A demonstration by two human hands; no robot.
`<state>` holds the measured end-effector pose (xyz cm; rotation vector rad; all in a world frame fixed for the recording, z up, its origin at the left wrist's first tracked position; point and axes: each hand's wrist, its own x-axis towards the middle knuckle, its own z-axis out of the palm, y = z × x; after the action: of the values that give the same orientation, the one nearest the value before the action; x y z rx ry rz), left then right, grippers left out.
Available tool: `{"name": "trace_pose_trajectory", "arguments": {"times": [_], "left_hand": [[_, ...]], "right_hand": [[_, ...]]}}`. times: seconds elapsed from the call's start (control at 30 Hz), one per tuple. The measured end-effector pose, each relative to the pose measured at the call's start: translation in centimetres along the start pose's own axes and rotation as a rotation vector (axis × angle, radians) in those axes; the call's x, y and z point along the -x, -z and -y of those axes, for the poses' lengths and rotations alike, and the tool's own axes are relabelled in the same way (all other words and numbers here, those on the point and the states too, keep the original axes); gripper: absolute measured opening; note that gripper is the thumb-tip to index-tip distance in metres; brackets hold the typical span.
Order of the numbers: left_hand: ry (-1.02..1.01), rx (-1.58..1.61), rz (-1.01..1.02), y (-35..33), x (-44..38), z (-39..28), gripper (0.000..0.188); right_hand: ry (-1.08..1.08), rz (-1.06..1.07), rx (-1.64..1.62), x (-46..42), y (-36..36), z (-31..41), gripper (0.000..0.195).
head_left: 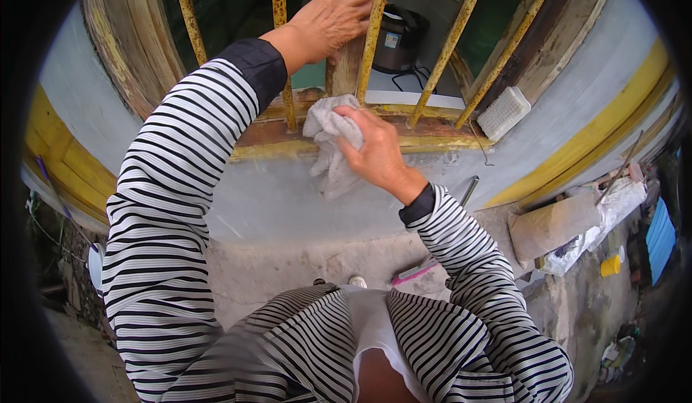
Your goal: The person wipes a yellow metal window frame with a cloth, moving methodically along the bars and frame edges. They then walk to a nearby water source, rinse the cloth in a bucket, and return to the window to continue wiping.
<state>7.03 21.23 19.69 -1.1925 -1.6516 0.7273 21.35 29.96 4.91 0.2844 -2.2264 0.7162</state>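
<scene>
My right hand (376, 146) grips a pale, crumpled cloth (332, 132) against the wooden window sill (265, 135), at the foot of a rusty yellow metal bar (373, 41). Part of the cloth hangs down over the sill's front edge. Higher up, my left hand (330, 22) reaches between the bars with its fingers spread and rests on the upright wooden window post (346, 73). It holds nothing that I can see; some fingertips are behind a bar.
A white brush-like block (504, 113) leans at the sill's right end, near a bent wire (480, 143). Behind the bars stands a dark rice cooker (397, 41) with its cord. Below are a pink-edged broom or dustpan (416, 273), a sack (557, 224) and a yellow cup (610, 266).
</scene>
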Motion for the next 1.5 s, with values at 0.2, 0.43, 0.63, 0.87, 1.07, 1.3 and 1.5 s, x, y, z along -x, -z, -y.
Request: {"name": "trace_pose_trajectory", "arguments": {"times": [0.2,0.43,0.63,0.87,1.07,1.3,1.5], "left_hand": [[-0.028,-0.003,0.015,0.0,-0.6,0.5,0.089],[-0.103,0.106,0.068,0.8,-0.5,0.8,0.087],[-0.028,0.084,-0.104,-0.3,0.7,0.7,0.076],[0.164,0.547,-0.339,2.0,11.0,-2.0,0.053],[0.641,0.939,-0.219,-1.5,26.7,-8.5,0.054],[0.888,1.235,-0.143,-3.1,33.8,-14.6,0.054],[0.991,1.349,-0.211,-2.9,35.7,-14.8,0.053]], "right_hand": [[-0.034,0.025,0.019,2.5,-1.7,0.5,0.045],[-0.060,-0.033,0.021,4.9,-0.9,-0.1,0.050],[0.051,-0.119,0.118,2.2,-0.7,1.0,0.057],[-0.022,0.359,0.507,-3.4,-4.3,-0.3,0.038],[-0.032,0.595,0.449,-4.2,-1.4,2.6,0.031],[0.039,0.153,0.131,-6.1,-9.0,6.5,0.041],[0.013,0.426,0.380,-5.2,-12.2,5.9,0.041]]}}
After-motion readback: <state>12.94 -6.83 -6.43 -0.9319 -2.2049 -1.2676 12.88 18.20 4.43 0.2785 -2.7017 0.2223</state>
